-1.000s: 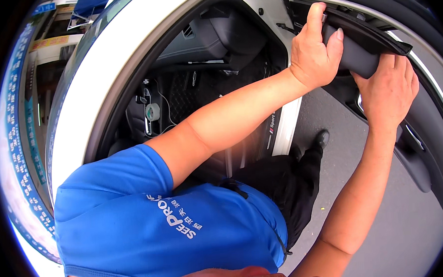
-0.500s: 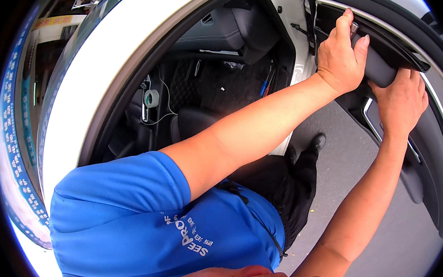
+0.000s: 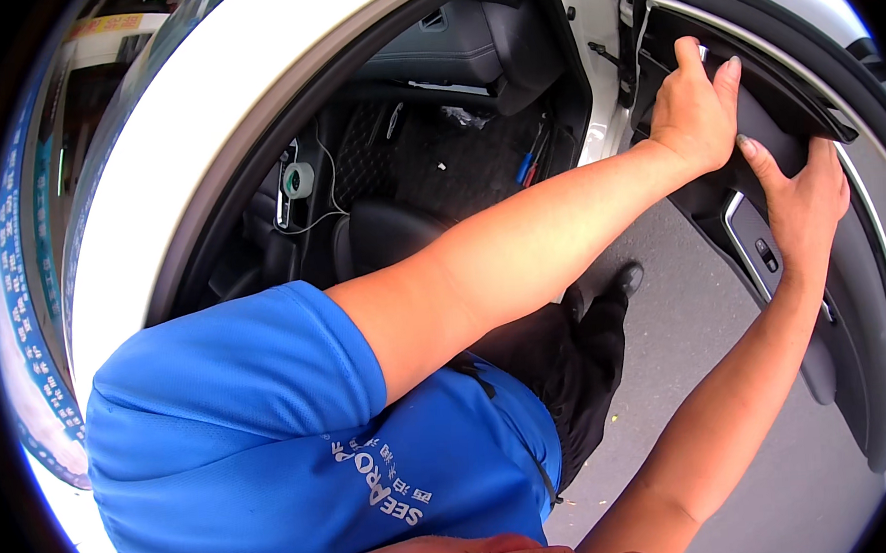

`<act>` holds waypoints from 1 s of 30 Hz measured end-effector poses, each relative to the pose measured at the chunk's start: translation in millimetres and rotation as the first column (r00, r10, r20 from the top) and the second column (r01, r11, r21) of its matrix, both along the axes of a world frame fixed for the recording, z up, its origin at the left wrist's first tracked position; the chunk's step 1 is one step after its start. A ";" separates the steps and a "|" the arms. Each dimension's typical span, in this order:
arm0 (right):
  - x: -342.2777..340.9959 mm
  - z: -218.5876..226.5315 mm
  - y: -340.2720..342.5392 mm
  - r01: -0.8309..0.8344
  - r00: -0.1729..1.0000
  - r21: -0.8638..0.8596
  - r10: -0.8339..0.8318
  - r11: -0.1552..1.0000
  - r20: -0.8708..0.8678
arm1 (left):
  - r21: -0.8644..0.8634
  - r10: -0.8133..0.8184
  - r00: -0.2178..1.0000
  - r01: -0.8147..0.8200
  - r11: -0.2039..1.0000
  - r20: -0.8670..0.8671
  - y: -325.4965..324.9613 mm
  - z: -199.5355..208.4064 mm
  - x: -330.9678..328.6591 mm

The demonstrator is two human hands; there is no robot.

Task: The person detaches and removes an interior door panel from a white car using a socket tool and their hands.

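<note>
The left hand's (image 3: pixel 695 113) thumb and forefinger stand spread at the black door trim piece (image 3: pixel 792 98); whether they grip it cannot be told. The right hand's (image 3: pixel 804 192) thumb is stretched away from its fingers, whose tips are hidden at the trim's lower-right end. The trim lies along the top of the open car door (image 3: pixel 850 290), its long axis slanting from near the hinge edge toward the free edge. Pavement (image 3: pixel 684 284) shows between door and seat opening. Since half a second ago, the right thumb has lifted, exposing more window switch (image 3: pixel 766 255).
</note>
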State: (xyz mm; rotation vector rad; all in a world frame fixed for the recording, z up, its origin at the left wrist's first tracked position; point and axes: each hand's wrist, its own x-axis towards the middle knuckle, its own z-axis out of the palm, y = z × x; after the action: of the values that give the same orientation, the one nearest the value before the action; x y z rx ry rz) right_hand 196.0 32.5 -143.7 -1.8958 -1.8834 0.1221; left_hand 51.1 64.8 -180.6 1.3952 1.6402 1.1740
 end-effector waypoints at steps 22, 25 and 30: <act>-11.8 1.2 11.0 0.120 0.973 0.053 -0.107 0.991 -0.203 | 0.035 -0.020 0.994 0.016 0.999 0.105 -2.4 -3.2 -0.6; 2.7 3.7 5.0 -0.077 0.993 0.072 0.083 0.994 -0.083 | 0.088 0.009 0.993 -0.020 0.996 0.118 -1.6 -9.4 0.9; 32.2 -4.9 -19.1 -0.025 0.925 -0.010 0.027 1.000 0.380 | 0.107 0.027 0.992 -0.040 0.993 0.119 -3.7 -7.8 -1.8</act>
State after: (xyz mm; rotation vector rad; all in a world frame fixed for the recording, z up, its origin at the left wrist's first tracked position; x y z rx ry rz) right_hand 228.2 13.3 -148.5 -2.0097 -2.1559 -0.2527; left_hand 49.3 61.1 -188.4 1.3418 1.5433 1.3571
